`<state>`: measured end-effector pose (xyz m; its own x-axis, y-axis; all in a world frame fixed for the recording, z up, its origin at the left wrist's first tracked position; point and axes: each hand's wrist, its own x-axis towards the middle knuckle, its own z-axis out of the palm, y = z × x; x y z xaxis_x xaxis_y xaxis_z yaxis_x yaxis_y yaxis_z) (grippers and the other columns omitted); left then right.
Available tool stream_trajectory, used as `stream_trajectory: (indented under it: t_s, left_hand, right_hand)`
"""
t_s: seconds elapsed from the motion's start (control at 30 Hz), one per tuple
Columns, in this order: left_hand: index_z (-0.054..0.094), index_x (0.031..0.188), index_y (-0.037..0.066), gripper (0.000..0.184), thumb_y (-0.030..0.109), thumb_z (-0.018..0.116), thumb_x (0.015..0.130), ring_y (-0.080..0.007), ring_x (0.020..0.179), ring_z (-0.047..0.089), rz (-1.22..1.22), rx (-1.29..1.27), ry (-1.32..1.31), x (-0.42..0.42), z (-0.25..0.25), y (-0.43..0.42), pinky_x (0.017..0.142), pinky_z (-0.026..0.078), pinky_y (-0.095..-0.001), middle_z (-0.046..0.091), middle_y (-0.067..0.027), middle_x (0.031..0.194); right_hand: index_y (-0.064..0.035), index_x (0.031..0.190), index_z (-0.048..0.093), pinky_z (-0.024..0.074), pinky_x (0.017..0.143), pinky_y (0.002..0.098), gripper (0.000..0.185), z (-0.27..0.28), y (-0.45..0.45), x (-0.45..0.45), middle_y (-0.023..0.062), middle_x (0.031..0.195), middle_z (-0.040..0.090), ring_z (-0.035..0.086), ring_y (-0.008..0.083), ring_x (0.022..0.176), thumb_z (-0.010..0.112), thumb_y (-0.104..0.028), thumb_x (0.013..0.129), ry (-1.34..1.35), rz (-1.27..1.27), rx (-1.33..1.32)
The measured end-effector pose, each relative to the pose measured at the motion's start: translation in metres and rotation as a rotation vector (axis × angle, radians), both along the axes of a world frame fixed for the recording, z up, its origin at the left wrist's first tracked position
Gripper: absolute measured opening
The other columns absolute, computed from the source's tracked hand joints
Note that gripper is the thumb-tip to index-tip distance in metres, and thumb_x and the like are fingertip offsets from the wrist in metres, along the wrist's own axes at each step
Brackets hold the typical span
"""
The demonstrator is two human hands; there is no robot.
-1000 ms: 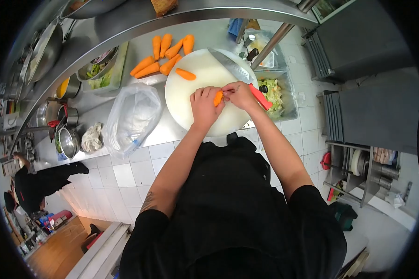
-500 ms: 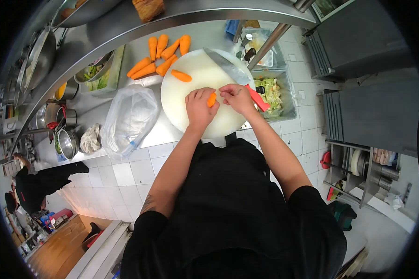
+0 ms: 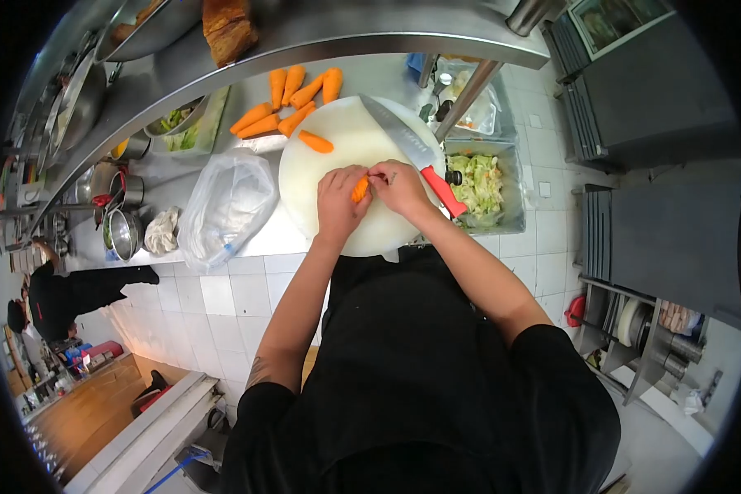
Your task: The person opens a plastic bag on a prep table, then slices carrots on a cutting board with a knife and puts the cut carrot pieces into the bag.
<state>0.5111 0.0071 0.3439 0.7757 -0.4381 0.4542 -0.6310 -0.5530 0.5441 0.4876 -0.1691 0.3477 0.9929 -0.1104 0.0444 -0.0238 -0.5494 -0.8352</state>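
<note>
My left hand (image 3: 340,204) is closed round a piece of carrot (image 3: 360,189) above the round white cutting board (image 3: 305,185). Thumb and fingertips of my right hand (image 3: 398,189) are pinched together against the near side of that piece; what lies between them is too small to make out. On the board's far right rests a large knife, its broad blade (image 3: 403,134) pointing away and its red handle (image 3: 443,191) past the edge, beside my right hand. A carrot with a cut end (image 3: 315,142) lies at the board's upper left.
Several whole carrots (image 3: 292,92) lie behind the board. To the left is a clear plastic bag (image 3: 229,206); to the right, a bin of chopped greens (image 3: 477,185). A steel shelf (image 3: 346,45) crosses above the counter. Another person (image 3: 58,300) stands far left.
My right hand has moved in to the left, and its fingertips now meet the carrot piece in my left hand. The view has shifted slightly. Knife and carrots stay put.
</note>
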Motion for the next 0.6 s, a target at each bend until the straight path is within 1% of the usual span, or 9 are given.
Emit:
stream_trajectory:
  t_s: [0.07,0.13,0.2,0.27,0.33,0.37,0.4,0.5,0.6]
  left_hand:
    - [0.072,0.129,0.008,0.052,0.012,0.084,0.079,-0.0309,0.118,0.065,0.001,0.076,-0.035,-0.003,0.001,0.002,0.105,0.049,-0.0441,0.074,-0.0071,0.126]
    - [0.072,0.132,0.009,0.052,0.014,0.083,0.081,-0.0309,0.118,0.065,0.012,0.100,-0.032,-0.006,0.001,0.003,0.105,0.048,-0.0441,0.073,-0.0073,0.127]
    - [0.072,0.134,0.009,0.052,0.015,0.082,0.083,-0.0310,0.119,0.064,0.008,0.122,-0.034,-0.008,0.006,0.004,0.105,0.048,-0.0441,0.072,-0.0074,0.128]
    - [0.073,0.132,0.009,0.046,0.019,0.080,0.089,-0.0318,0.119,0.064,0.002,0.117,0.004,-0.012,0.018,0.004,0.106,0.048,-0.0438,0.070,-0.0076,0.130]
    - [0.072,0.135,0.009,0.047,0.019,0.080,0.089,-0.0324,0.121,0.063,-0.003,0.121,0.036,-0.012,0.016,0.006,0.106,0.048,-0.0445,0.068,-0.0088,0.133]
    - [0.072,0.138,0.009,0.049,0.020,0.080,0.090,-0.0329,0.122,0.063,-0.005,0.127,0.070,-0.012,0.014,0.007,0.107,0.048,-0.0453,0.067,-0.0100,0.136]
    - [0.072,0.138,0.009,0.049,0.020,0.080,0.090,-0.0329,0.122,0.063,-0.006,0.130,0.072,-0.012,0.012,0.007,0.107,0.048,-0.0453,0.067,-0.0100,0.136]
    - [0.071,0.138,0.008,0.050,0.020,0.080,0.091,-0.0329,0.124,0.063,0.009,0.147,0.048,-0.012,0.009,0.006,0.108,0.047,-0.0454,0.068,-0.0112,0.138]
    - [0.070,0.141,0.006,0.050,0.020,0.077,0.093,-0.0332,0.128,0.062,0.004,0.130,0.027,-0.013,0.012,0.006,0.110,0.046,-0.0452,0.068,-0.0126,0.141]
  right_hand:
    - [-0.0024,0.105,0.079,0.0587,0.083,0.0459,0.014,0.007,-0.009,-0.008,0.0180,0.101,0.077,0.074,0.0388,0.091,0.076,-0.009,0.093,-0.039,0.006,-0.001]
    - [-0.0025,0.106,0.079,0.0584,0.083,0.0464,0.015,0.018,-0.015,-0.017,0.0179,0.100,0.076,0.074,0.0388,0.091,0.076,-0.010,0.093,-0.074,0.007,-0.003]
    - [-0.0027,0.108,0.079,0.0579,0.086,0.0463,0.016,0.024,-0.019,-0.023,0.0175,0.101,0.076,0.073,0.0379,0.094,0.076,-0.009,0.094,0.101,0.016,0.050]
    - [-0.0026,0.110,0.079,0.0577,0.086,0.0463,0.017,0.011,-0.017,-0.024,0.0172,0.101,0.076,0.073,0.0378,0.095,0.075,-0.009,0.094,0.091,0.002,0.063]
    - [-0.0025,0.111,0.079,0.0576,0.087,0.0463,0.018,0.005,-0.014,-0.020,0.0170,0.101,0.075,0.073,0.0377,0.095,0.075,-0.008,0.094,0.081,-0.009,0.080]
    - [-0.0023,0.112,0.079,0.0575,0.087,0.0463,0.019,0.002,-0.013,-0.018,0.0170,0.101,0.075,0.073,0.0378,0.096,0.075,-0.007,0.094,0.046,-0.008,0.041]
    - [-0.0021,0.112,0.079,0.0574,0.088,0.0462,0.020,0.002,-0.011,-0.016,0.0169,0.101,0.075,0.072,0.0379,0.097,0.074,-0.007,0.094,0.013,-0.007,0.002]
    - [-0.0012,0.111,0.080,0.0571,0.088,0.0468,0.019,0.004,-0.005,-0.012,0.0179,0.102,0.074,0.072,0.0389,0.096,0.073,-0.007,0.094,0.011,0.009,-0.002]
    - [-0.0007,0.109,0.080,0.0570,0.087,0.0475,0.018,-0.001,0.002,-0.010,0.0191,0.102,0.073,0.071,0.0394,0.096,0.072,-0.005,0.094,-0.012,0.034,0.005]
